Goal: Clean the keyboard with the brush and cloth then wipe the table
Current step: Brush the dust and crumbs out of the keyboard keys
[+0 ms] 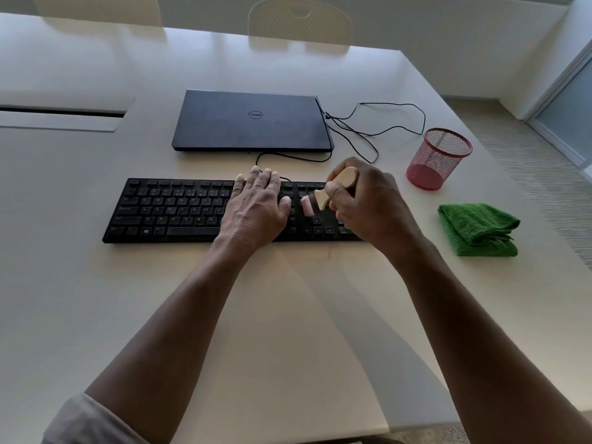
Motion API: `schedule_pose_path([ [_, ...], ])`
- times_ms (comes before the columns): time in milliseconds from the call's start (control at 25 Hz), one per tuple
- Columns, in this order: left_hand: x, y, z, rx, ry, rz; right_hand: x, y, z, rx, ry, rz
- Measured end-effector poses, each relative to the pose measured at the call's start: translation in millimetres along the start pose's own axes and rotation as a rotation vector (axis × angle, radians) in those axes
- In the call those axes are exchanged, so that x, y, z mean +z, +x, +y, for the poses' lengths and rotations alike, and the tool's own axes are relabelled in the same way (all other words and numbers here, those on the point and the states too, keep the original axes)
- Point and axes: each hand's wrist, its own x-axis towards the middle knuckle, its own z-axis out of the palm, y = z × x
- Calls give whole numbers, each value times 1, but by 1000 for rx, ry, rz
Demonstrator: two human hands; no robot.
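Head view: black keyboard [179,209] flat on white table [96,299], in front of closed laptop [251,121]. Left hand [256,206] lies flat on keys, fingers straight. Right hand [368,203] fingers curled round brush [323,193]; wooden handle, pale bristles blurred, over keys at right end. Green cloth [477,229] folded, right of keyboard, near red mesh cup [439,158].
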Motion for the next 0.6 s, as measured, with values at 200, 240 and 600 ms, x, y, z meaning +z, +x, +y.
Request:
schedule_pose_path([
  [200, -1, 1, 0, -4, 2, -6, -10, 9, -1, 18, -105, 29],
  [240, 0, 0, 0, -4, 2, -8, -9, 11, -2, 17, -73, 32],
  [600, 0, 0, 0, 0, 2, -8, -6, 12, -6, 54, -49, -19],
])
